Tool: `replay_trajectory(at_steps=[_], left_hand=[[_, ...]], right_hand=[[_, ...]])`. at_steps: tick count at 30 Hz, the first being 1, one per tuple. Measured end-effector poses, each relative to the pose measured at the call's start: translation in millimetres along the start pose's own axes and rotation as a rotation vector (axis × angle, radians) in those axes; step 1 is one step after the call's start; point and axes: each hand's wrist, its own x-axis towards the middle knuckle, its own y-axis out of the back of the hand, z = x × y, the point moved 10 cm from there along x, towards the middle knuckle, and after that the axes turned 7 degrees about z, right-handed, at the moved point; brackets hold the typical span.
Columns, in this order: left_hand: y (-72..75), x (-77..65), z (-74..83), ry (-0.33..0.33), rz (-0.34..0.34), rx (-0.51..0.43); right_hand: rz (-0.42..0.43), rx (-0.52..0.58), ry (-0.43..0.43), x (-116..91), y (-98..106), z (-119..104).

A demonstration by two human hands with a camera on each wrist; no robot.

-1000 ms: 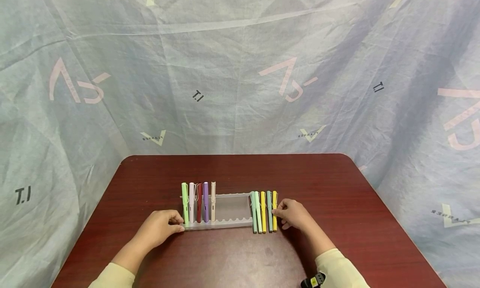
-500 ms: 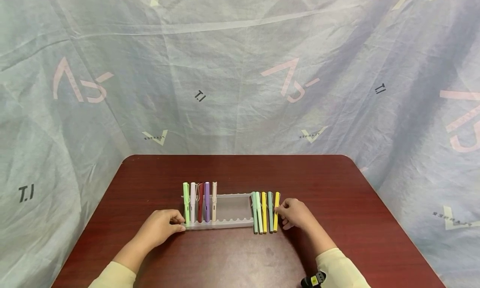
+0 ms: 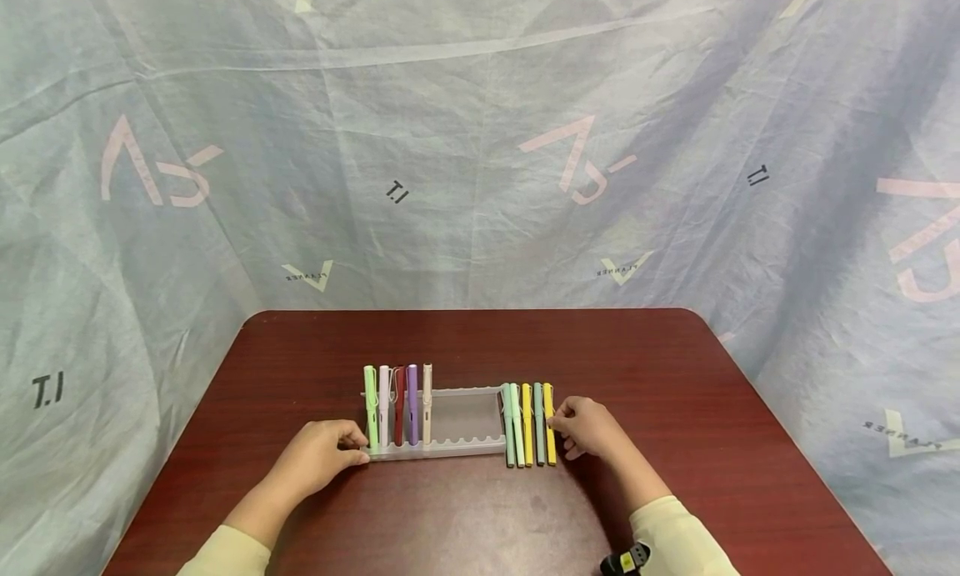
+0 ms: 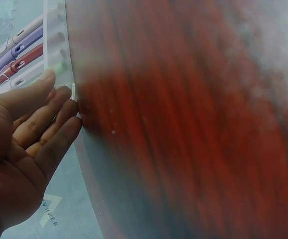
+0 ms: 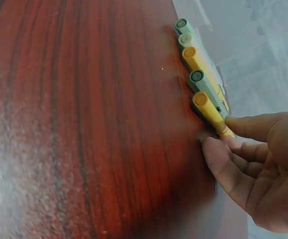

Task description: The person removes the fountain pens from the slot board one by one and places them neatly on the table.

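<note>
In the head view my left hand [image 3: 324, 453] holds the left end of a clear plastic pen rack [image 3: 465, 449], thumb and fingers at its corner. Across the rack's left half lie a light green pen [image 3: 371, 409], a pale pink pen [image 3: 384, 409], a dark red pen [image 3: 399, 413], a purple pen [image 3: 412, 409] and a beige pen [image 3: 427, 409]. My right hand [image 3: 588, 428] pinches the outermost yellow pen [image 5: 208, 109] on the table. Beside it lie a teal pen [image 3: 539, 426], another yellow pen [image 3: 528, 426], a mint pen [image 3: 517, 426] and a green pen [image 3: 508, 426].
The dark red wooden table [image 3: 480, 526] carries rack and pens. Notched rails run along the rack's front and back, and its right half bears no pens. Grey printed cloth [image 3: 465, 159] hangs around the table. A black strapped device [image 3: 626, 561] sits at the right sleeve.
The outermost yellow pen's upper end swings slightly right, then back left, under my right fingers. My left hand stays at the rack's end.
</note>
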Motion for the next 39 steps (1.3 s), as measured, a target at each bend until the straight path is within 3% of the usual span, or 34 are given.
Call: replay_trajectory(at_steps=[8, 13, 19, 23, 26, 32, 39], left_hand=[[0.0, 0.8, 0.1, -0.008, 0.008, 0.001], [-0.3, 0.9, 0.1, -0.011, 0.007, 0.005], [-0.2, 0.9, -0.3, -0.008, 0.005, 0.006], [-0.3, 0.7, -0.7, -0.005, 0.001, 0.006], [-0.7, 0.6, -1.5, -0.001, -0.003, 0.007], [-0.9, 0.7, -1.7, 0.003, -0.004, -0.002], [-0.3, 2.2, -0.7, -0.003, -0.005, -0.003]], right_hand=[[-0.007, -0.01, 0.008, 0.3, 1.6, -1.8], [0.034, -0.037, 0.017, 2.1, 8.0, -7.2], [0.033, 0.063, 0.163, 3.0, 10.4, -36.9], [-0.057, 0.178, 0.272, -1.4, 1.2, -61.8], [-0.125, 0.205, 0.329, -6.3, -8.5, -75.8], [-0.203, 0.166, 0.394, -13.6, -29.8, -90.6], [-0.202, 0.109, 0.45, -16.0, -54.1, -102.1]])
